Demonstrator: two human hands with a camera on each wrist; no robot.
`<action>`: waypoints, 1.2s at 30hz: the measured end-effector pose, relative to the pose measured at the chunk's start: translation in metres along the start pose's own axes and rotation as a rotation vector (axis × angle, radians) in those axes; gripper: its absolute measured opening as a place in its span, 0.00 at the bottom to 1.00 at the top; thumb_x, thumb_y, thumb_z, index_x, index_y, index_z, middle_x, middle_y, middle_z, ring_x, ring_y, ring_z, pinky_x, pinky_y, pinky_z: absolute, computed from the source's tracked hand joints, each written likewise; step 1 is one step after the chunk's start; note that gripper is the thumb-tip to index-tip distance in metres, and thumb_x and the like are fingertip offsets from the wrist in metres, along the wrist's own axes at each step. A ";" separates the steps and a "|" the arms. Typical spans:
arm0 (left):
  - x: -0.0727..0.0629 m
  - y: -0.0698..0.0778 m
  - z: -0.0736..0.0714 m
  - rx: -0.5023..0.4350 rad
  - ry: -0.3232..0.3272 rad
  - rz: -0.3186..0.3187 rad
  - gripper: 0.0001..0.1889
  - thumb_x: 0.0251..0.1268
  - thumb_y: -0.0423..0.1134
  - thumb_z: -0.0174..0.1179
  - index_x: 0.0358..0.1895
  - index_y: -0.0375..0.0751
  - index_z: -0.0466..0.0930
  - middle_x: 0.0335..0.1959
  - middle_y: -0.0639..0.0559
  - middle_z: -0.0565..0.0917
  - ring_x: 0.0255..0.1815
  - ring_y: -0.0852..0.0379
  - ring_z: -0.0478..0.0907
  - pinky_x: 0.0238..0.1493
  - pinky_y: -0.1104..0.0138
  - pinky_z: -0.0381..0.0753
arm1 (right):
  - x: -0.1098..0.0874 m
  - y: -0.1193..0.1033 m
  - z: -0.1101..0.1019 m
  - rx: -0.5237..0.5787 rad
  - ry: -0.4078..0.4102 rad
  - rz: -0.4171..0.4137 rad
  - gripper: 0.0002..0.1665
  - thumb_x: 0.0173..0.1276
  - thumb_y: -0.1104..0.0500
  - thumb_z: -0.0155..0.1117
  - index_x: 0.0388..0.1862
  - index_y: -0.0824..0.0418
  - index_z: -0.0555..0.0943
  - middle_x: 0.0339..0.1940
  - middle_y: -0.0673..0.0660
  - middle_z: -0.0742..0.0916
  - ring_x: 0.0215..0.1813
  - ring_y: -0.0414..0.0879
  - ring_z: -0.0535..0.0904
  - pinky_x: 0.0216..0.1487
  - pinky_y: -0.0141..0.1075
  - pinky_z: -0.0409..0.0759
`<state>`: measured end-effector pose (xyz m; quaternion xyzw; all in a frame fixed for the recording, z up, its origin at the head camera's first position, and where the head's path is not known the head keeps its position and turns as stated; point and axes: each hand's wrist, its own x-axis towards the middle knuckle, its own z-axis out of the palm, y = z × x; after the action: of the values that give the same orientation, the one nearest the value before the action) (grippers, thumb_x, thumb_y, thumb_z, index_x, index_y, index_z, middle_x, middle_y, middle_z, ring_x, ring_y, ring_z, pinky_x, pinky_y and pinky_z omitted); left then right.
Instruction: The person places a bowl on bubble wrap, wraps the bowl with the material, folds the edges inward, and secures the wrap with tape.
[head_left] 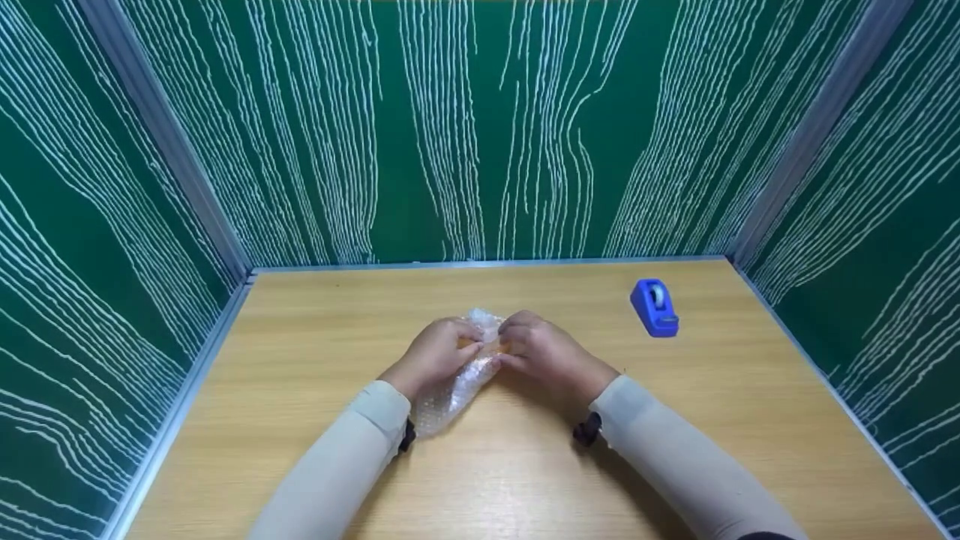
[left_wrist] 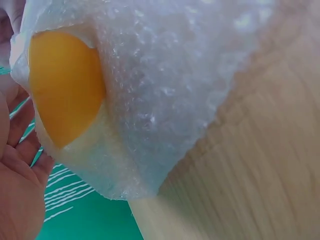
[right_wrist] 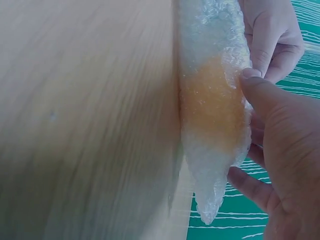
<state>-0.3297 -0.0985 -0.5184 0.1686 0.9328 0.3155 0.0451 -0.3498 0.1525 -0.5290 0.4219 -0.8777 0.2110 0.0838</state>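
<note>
A sheet of clear bubble wrap (head_left: 450, 405) is folded around a smooth orange object (left_wrist: 67, 90) near the middle of the table. In the left wrist view the orange object's curved side shows through an opening in the wrap; its kind is hidden. My left hand (head_left: 435, 352) grips the left side of the bundle, thumb and fingers at the fold. On the opposite side, my right hand (head_left: 551, 352) pinches the wrap's edge, with its thumb (right_wrist: 262, 87) on top in the right wrist view. The orange colour shows through the layers between both hands.
A blue tape dispenser (head_left: 654, 319) with a roll of tape stands at the back right of the wooden table (head_left: 315, 450). Green panels (head_left: 442, 150) with white wavy lines enclose the back and sides, framed by grey metal posts (head_left: 165, 135).
</note>
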 end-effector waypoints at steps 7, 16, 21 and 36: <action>0.002 -0.001 0.003 0.030 -0.015 -0.010 0.17 0.89 0.49 0.63 0.67 0.49 0.93 0.75 0.49 0.88 0.84 0.44 0.77 0.91 0.47 0.69 | 0.000 -0.002 0.001 0.027 -0.005 0.004 0.18 0.84 0.51 0.74 0.68 0.52 0.90 0.75 0.56 0.88 0.80 0.56 0.81 0.84 0.52 0.80; -0.003 -0.004 0.000 -0.009 -0.022 0.024 0.19 0.91 0.49 0.60 0.71 0.48 0.90 0.80 0.50 0.83 0.88 0.43 0.72 0.93 0.46 0.65 | -0.001 -0.001 0.004 0.006 -0.047 -0.060 0.16 0.89 0.53 0.67 0.66 0.56 0.92 0.66 0.55 0.94 0.76 0.55 0.86 0.82 0.51 0.82; -0.011 -0.008 -0.009 0.006 0.038 0.108 0.14 0.87 0.44 0.64 0.60 0.43 0.94 0.70 0.48 0.89 0.80 0.44 0.79 0.89 0.48 0.72 | -0.001 -0.002 0.004 0.000 -0.071 -0.024 0.19 0.89 0.49 0.67 0.67 0.53 0.92 0.68 0.53 0.94 0.78 0.54 0.85 0.84 0.51 0.81; -0.066 -0.041 -0.033 0.063 -0.164 0.170 0.13 0.71 0.51 0.81 0.49 0.49 0.96 0.47 0.53 0.90 0.50 0.52 0.84 0.59 0.55 0.89 | -0.001 -0.001 0.003 -0.013 -0.068 -0.053 0.18 0.86 0.50 0.71 0.63 0.60 0.92 0.66 0.58 0.94 0.74 0.56 0.87 0.81 0.52 0.83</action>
<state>-0.2857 -0.1709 -0.5187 0.2735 0.9178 0.2739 0.0889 -0.3488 0.1509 -0.5321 0.4512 -0.8701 0.1884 0.0622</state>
